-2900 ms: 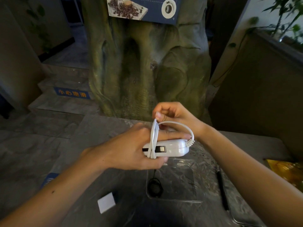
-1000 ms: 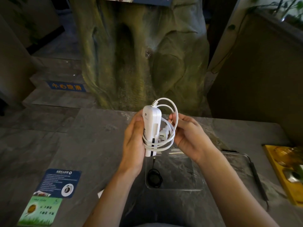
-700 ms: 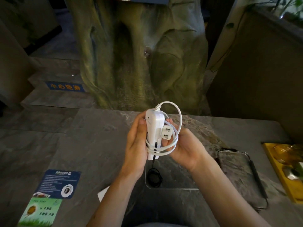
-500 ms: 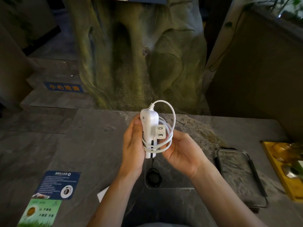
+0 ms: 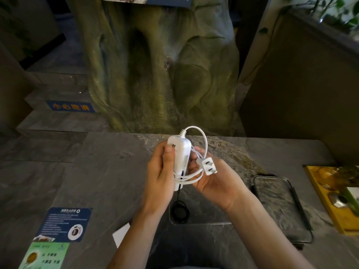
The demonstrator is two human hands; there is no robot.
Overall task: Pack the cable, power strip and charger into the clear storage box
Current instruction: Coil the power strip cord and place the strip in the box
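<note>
Between the two hands, in the head view, stands the power strip (image 5: 179, 158), almost upright and lifted above the table (image 5: 108, 171). The left hand (image 5: 160, 171) grips its body from the side, with the thumb pressed on the front face near the top. I think this is to keep the strip steady. Its white cord (image 5: 194, 176) is wound around the lower part in several loops, and one larger loop rises above the top end. The right hand (image 5: 215, 181) is cupped with the palm up, just beside the left hand, under the loops. The plug (image 5: 208, 166) sticks out over this palm with its prongs free. This end probably needs tucking in so that the bundle does not open.

Below both hands, the clear storage box (image 5: 202, 223) lies open on the table, and the coiled black cable (image 5: 180, 210) is already inside, at its left wall. To the right of the right forearm lies the lid (image 5: 281, 206).

The right fingertips go behind the strip, so I cannot tell if they pinch the cord. The far part of the box is covered by the hands. A small white object (image 5: 120, 235) shows beside the left forearm, half hidden; it may be the charger, but this is unsure.
</note>
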